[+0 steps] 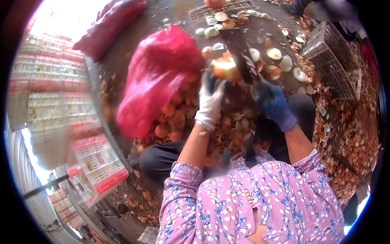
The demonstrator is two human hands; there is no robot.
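Observation:
My left hand point(210, 101), in a white glove with dark fingertips, is closed against a brown onion point(227, 71) whose pale top catches the light. In a blue glove, my right hand point(276, 105) grips a broad dark-bladed knife point(236, 46), its handle hidden by the fingers. The blade stands tilted just right of the onion; whether it touches cannot be made out. Cut onion ends point(274, 53) and round slices lie around the blade. Below my hands, whole onions point(161, 130) and loose skins spill from a pink-red sack point(160, 69).
Another red sack point(109, 30) lies at the far left. White and red plastic crates point(99, 162) are stacked along the left side. A grey crate point(333, 61) stands tilted at the right, beside a wide spread of onion skins point(345, 130). A shallow crate point(199, 15) lies at the far edge.

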